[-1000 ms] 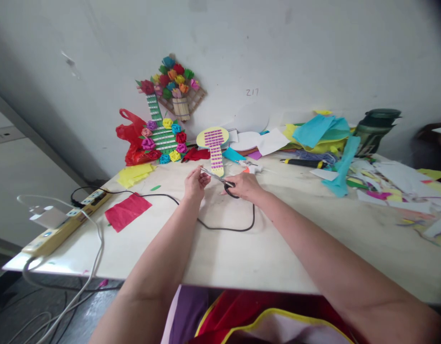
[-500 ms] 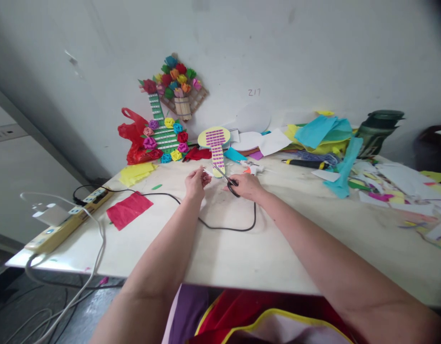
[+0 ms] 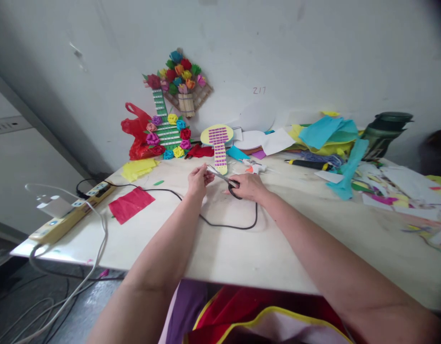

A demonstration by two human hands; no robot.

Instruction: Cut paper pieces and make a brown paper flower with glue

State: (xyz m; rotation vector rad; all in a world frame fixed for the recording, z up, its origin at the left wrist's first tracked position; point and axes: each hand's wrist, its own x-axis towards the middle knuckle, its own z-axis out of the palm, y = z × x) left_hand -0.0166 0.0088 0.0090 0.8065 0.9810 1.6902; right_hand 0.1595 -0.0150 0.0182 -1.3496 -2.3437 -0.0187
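In the middle of the frame, the right hand (image 3: 248,186) is gripping black-handled scissors (image 3: 226,179), blades pointing toward the left hand (image 3: 199,181), whose fingertips are pressing together, their hold too small to tell, while a yellow paddle-shaped craft (image 3: 218,138) is showing just beyond.

Looking up from my work, I can read one marking: a short handwritten number (image 3: 259,90) on the pale wall (image 3: 313,52) at the far side, a little right of the middle. I read it as 217, in thin reddish-brown strokes, though its first figure could pass for a letter Z. On the dark green bottle (image 3: 384,136), far right, I see a light marking too small and blurred for me to make out.
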